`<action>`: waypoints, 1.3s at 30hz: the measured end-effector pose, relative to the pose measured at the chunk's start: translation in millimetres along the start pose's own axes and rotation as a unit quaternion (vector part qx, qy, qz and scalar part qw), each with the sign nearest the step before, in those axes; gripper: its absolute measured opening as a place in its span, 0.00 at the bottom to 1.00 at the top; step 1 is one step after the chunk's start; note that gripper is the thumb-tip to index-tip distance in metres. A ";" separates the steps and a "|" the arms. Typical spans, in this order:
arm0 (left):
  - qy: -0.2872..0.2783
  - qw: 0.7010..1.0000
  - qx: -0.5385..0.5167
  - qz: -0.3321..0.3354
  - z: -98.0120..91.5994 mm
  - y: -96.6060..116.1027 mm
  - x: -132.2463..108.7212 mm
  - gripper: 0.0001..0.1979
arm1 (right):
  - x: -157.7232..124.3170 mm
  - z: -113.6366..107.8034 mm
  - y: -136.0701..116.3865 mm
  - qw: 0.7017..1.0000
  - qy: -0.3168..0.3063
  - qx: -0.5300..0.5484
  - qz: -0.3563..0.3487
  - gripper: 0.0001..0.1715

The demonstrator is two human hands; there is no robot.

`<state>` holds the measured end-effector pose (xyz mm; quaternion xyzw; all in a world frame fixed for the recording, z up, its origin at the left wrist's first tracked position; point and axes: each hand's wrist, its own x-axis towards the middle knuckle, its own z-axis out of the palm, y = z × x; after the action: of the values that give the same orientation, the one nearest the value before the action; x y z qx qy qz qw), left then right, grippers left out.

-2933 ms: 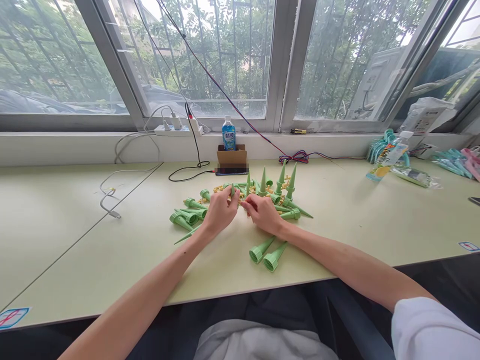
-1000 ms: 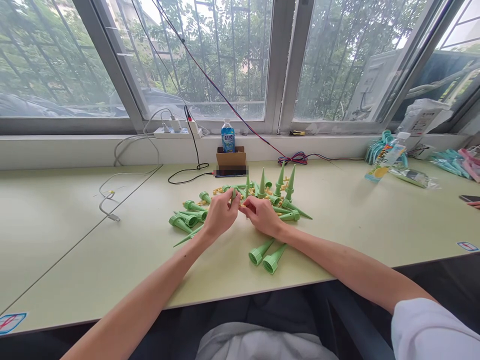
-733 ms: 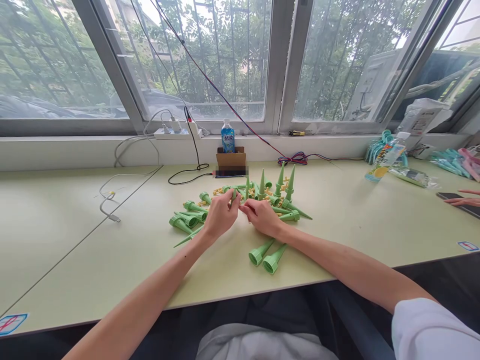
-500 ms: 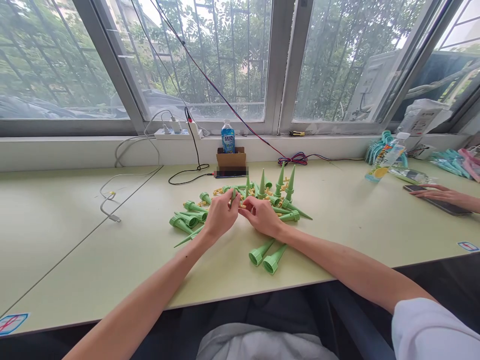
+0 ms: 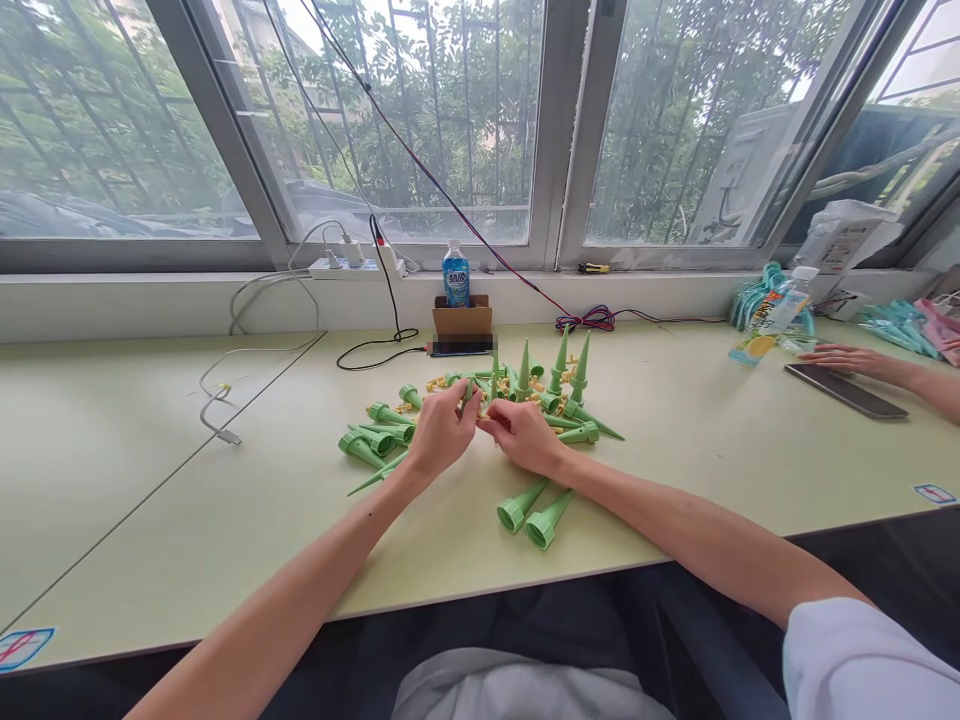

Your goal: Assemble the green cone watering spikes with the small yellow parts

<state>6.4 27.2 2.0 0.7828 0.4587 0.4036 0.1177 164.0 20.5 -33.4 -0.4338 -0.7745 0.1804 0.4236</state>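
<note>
My left hand is closed around a green plastic plant-watering spike, whose narrow end pokes up between thumb and fingers. Close beside it, my right hand pinches a small yellow plastic piece, mostly covered by the fingers. The fingertips of both hands nearly meet. Behind them, several green spikes stand point up among small yellow pieces. More spikes lie on their sides left of my left hand, one with its open cap end showing. Two others lie below my right wrist.
A blue-labelled bottle in a cardboard box stands behind the pile. Cables and a power strip lie along the window side. At right are another person's hand, a phone and a tilted bottle.
The other person's hand and the phone at right have shifted left, with the hand now at the phone's far edge. My own hands have barely moved.
</note>
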 end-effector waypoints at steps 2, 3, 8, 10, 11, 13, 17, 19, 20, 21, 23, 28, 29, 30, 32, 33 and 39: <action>0.000 1.000 0.001 -0.001 -0.1 0.1 0.0 0.11 | -0.3 -0.1 -0.6 1.000 -0.002 -0.006 -0.002 0.19; 0.000 1.000 0.002 -0.001 0.0 -0.1 0.0 0.11 | -0.4 0.1 -0.4 1.000 -0.001 -0.009 -0.004 0.20; 0.000 1.000 0.003 0.001 1.4 -3.1 0.4 0.11 | -0.3 1.6 1.4 1.000 0.003 -0.024 -0.011 0.20; 0.001 1.000 0.004 0.003 2.0 -3.8 0.4 0.11 | 0.1 1.9 1.8 1.000 0.008 -0.029 -0.008 0.18; 0.002 1.000 0.004 0.004 2.2 -3.8 0.3 0.11 | 0.2 2.0 1.9 1.000 0.009 -0.029 -0.006 0.17; 0.004 1.000 0.004 0.007 2.5 -3.2 0.0 0.11 | 0.6 1.9 2.0 1.000 0.010 -0.026 -0.003 0.14; 0.005 1.000 -0.002 0.008 2.2 -0.5 -0.5 0.10 | 1.1 1.9 1.9 1.000 0.016 -0.018 -0.005 0.11; 0.005 1.000 -0.006 0.007 1.8 0.4 -0.5 0.10 | 1.0 2.0 1.9 1.000 0.019 -0.013 -0.006 0.10; 0.004 1.000 -0.007 0.006 1.7 0.7 -0.5 0.10 | 0.9 2.0 1.8 1.000 0.020 -0.012 -0.006 0.11; 0.003 1.000 -0.006 0.004 1.6 0.8 -0.5 0.10 | 0.8 2.0 1.8 1.000 0.019 -0.011 -0.006 0.12; 0.000 1.000 -0.003 0.003 1.5 0.8 -0.5 0.10 | 0.5 1.9 1.7 1.000 0.015 -0.011 -0.005 0.14; -0.005 1.000 -0.001 0.004 1.6 0.4 -0.9 0.12 | -0.3 0.9 1.2 1.000 0.005 -0.007 -0.005 0.18; -0.004 1.000 -0.001 0.005 1.5 0.3 -0.9 0.12 | -0.4 0.8 1.1 1.000 0.005 -0.007 -0.005 0.18; -0.003 1.000 0.000 0.006 1.4 0.2 -1.0 0.12 | -0.6 0.7 1.0 1.000 0.004 -0.006 -0.005 0.19; -0.003 1.000 0.001 0.010 1.3 -0.2 -1.0 0.12 | -0.9 0.8 0.8 1.000 0.004 -0.004 -0.006 0.20; -0.003 1.000 0.002 0.011 1.2 -0.4 -1.0 0.12 | -1.1 0.8 0.7 1.000 0.004 -0.002 -0.006 0.21; -0.004 1.000 0.008 0.014 1.3 -0.7 -0.8 0.12 | -2.3 -0.1 -1.1 1.000 -0.002 0.000 -0.007 0.22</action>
<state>6.8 27.2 0.4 0.7914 0.4508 0.3984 0.1078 164.1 18.0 -33.8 -0.4282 -0.7779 0.1786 0.4237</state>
